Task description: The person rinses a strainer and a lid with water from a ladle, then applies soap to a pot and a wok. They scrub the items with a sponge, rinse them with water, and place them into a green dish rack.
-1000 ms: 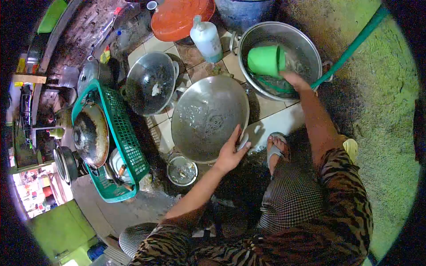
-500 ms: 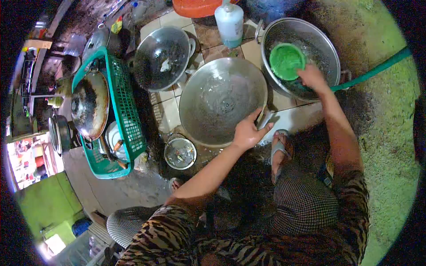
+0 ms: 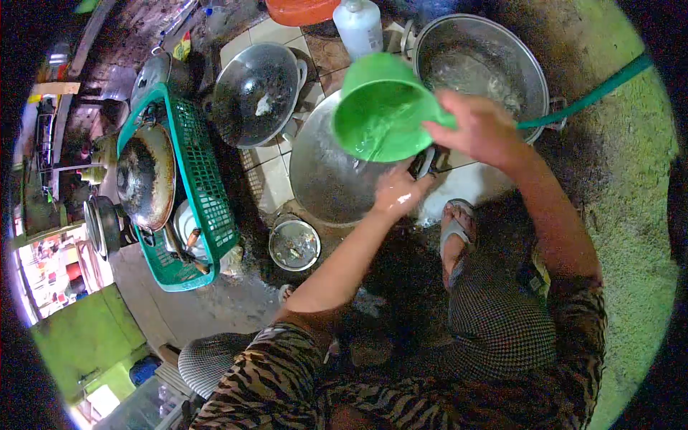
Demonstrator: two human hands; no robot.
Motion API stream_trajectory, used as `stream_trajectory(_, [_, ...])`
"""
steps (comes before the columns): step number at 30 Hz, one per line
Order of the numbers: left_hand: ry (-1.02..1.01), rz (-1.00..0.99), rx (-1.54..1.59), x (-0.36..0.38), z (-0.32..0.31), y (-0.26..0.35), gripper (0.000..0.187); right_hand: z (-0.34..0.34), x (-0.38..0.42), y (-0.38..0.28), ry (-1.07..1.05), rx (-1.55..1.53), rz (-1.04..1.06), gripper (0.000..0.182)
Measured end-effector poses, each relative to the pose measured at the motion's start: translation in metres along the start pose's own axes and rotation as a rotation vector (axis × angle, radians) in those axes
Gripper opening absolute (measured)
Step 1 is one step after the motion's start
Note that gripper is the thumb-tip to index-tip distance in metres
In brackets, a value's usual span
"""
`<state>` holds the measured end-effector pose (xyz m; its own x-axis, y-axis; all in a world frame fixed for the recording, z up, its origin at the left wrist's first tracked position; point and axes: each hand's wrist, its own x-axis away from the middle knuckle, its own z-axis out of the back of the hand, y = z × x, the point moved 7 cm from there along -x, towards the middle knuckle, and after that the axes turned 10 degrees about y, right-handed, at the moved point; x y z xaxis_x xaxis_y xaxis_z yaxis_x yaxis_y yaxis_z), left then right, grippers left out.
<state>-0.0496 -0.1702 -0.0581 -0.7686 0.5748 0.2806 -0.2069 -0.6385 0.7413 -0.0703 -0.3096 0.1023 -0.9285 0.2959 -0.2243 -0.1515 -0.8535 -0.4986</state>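
My right hand (image 3: 476, 129) grips the handle of a green plastic dipper (image 3: 390, 147), tilted with its mouth toward me and water inside. The dipper is over a large metal wok (image 3: 322, 183) and covers part of it. My left hand (image 3: 400, 192), wet with a little foam, holds the wok's near right rim beside its loop handle (image 3: 428, 162); its fingertips are partly hidden. On the right stands a big metal pot (image 3: 541, 79) with water in it. A green hose (image 3: 595, 104) reaches to the pot's rim.
Left of the wok lies a darker wok (image 3: 240, 107) with a white scrap inside. Nearer me is a small metal dish (image 3: 294, 245) holding bits. A green basket (image 3: 204, 190) holds a blackened pan (image 3: 147, 175). Behind stand a white bottle (image 3: 358, 29) and an orange basin (image 3: 301, 11).
My right hand has lifted the green dipper out of the pot and brought it left over the large wok, tilting it. My left hand stays at the wok's rim.
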Motion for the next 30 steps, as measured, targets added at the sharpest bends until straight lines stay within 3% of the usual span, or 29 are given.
stream_trajectory(2, [0.098,-0.111,-0.044,0.005,0.018,0.019,0.060,-0.016,-0.016,-0.011,-0.084,-0.015,0.020,0.042])
stream_trajectory(4, [-0.065,-0.118,0.148,0.007,0.017,0.023,0.062,-0.028,-0.027,-0.014,-0.166,-0.029,0.039,0.040])
stream_trajectory(6, [-0.062,-0.143,0.171,0.006,0.007,0.002,0.061,-0.038,-0.030,-0.009,-0.256,0.149,0.041,0.042])
stream_trajectory(8, [-0.002,-0.170,0.370,0.007,0.009,-0.008,0.067,-0.030,-0.033,-0.007,-0.222,0.224,0.037,0.042])
stream_trajectory(10, [-0.015,-0.124,0.281,0.010,0.026,0.000,0.063,-0.024,-0.034,-0.001,-0.185,0.303,0.038,0.042])
stream_trajectory(12, [-0.033,-0.012,0.427,0.006,0.030,-0.009,0.058,-0.017,-0.032,0.023,0.009,0.237,-0.061,0.039])
stream_trajectory(14, [0.015,-0.104,0.428,0.005,0.056,0.016,0.053,-0.024,-0.029,0.062,0.086,0.238,-0.153,0.045])
stream_trajectory(16, [-0.053,-0.029,0.504,-0.001,0.073,0.026,0.050,-0.020,-0.021,0.126,0.365,-0.282,-0.478,0.043])
stream_trajectory(18, [-0.081,0.027,0.630,-0.008,0.095,0.033,0.046,-0.026,-0.011,0.189,0.443,-0.130,-0.372,0.042])
stream_trajectory(20, [0.020,-0.124,0.501,-0.027,0.134,0.036,0.040,-0.018,0.003,0.204,0.520,0.023,-0.268,0.041])
stream_trajectory(22, [0.101,0.109,0.851,-0.036,0.170,0.044,0.034,-0.036,0.033,0.227,0.077,0.346,-0.657,0.042])
stream_trajectory(24, [0.123,0.166,1.047,-0.060,0.204,0.038,0.031,-0.074,0.047,0.243,-0.004,0.347,-0.628,0.040])
stream_trajectory(26, [0.111,0.183,1.049,-0.055,0.235,0.061,0.032,-0.089,0.047,0.246,-0.086,0.346,-0.594,0.037])
stream_trajectory(30, [0.140,0.165,1.112,-0.092,0.275,0.036,0.034,-0.095,0.025,0.207,-0.350,-0.077,-0.521,0.023])
